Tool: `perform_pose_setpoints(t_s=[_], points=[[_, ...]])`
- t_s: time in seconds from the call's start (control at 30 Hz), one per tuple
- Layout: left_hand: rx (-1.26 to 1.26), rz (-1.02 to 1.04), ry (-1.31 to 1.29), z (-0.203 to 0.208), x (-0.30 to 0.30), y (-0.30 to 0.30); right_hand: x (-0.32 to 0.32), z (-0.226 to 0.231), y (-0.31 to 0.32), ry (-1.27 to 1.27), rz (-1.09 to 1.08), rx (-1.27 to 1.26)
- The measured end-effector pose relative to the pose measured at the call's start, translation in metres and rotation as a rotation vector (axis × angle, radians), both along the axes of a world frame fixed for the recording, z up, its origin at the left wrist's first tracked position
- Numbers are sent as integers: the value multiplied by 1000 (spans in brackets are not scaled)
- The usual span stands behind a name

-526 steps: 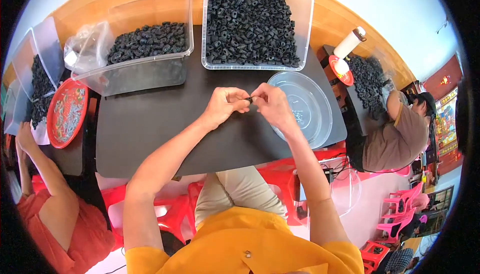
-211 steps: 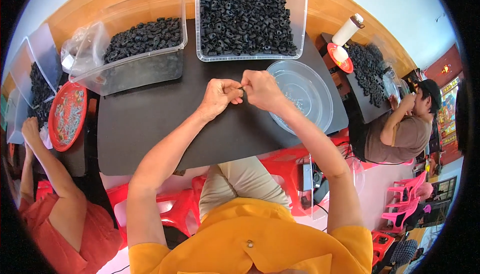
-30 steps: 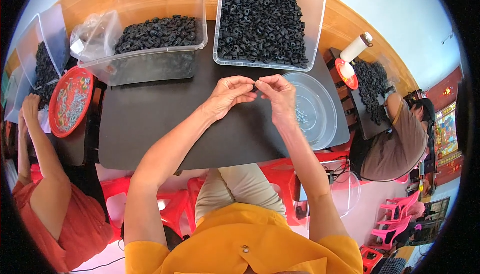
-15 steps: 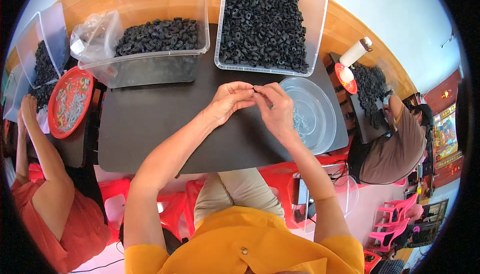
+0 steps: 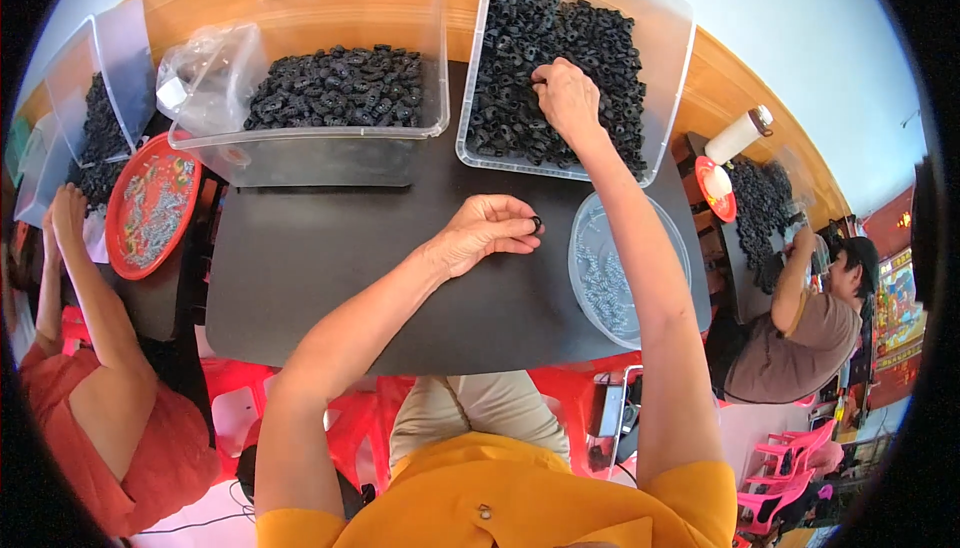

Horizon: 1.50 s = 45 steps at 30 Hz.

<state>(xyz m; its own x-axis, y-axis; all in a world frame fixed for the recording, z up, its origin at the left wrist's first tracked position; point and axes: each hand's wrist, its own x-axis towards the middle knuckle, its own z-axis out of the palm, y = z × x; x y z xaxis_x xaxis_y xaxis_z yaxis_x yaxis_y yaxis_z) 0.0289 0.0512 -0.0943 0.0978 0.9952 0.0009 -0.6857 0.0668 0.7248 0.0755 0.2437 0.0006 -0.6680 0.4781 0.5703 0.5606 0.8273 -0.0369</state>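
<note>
My left hand (image 5: 480, 235) is over the dark table (image 5: 300, 278), its thumb and fingers pinched on a small black ring-shaped plastic part (image 5: 537, 223). Stretched forward, my right hand (image 5: 570, 103) is down among the loose black plastic parts (image 5: 510, 43) in the clear bin (image 5: 676, 78) at the far right. Its fingers are curled together, and whatever is between their tips is hidden. Partly behind my right forearm lies a round clear dish (image 5: 582, 218) with many small silvery metal pieces (image 5: 610, 288) in it.
A second clear bin (image 5: 320, 160) at the back left holds black parts and a plastic bag (image 5: 210, 78). A co-worker in red (image 5: 130, 438) sits left by a red tray (image 5: 117, 233). Another in brown (image 5: 800, 348) works at right, near a white bottle (image 5: 735, 135).
My hands have parted. The right has moved forward from beside the left into the right bin; the left has drawn slightly nearer, pinching the black part. The view has shifted a little.
</note>
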Motion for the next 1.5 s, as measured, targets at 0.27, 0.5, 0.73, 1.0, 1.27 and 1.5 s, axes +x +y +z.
perform_pose_setpoints(t_s=[0.27,0.5,0.73,1.0,1.27,1.5], points=[[-9,-7,59,3,-1,-1,-5,-5,0,-127,-7,74],[11,-29,65,4,0,-2,14,8,3,217,103,-222],[34,-10,70,0,-1,-2,87,9,-60,438,348,-1003],[71,28,113,1,2,-2,129,-26,-117,474,355,-1271],[84,51,230,1,11,-7,136,-35,-127,439,279,-1196],[115,115,290,-1,14,-5,133,-31,-132,316,195,-911]])
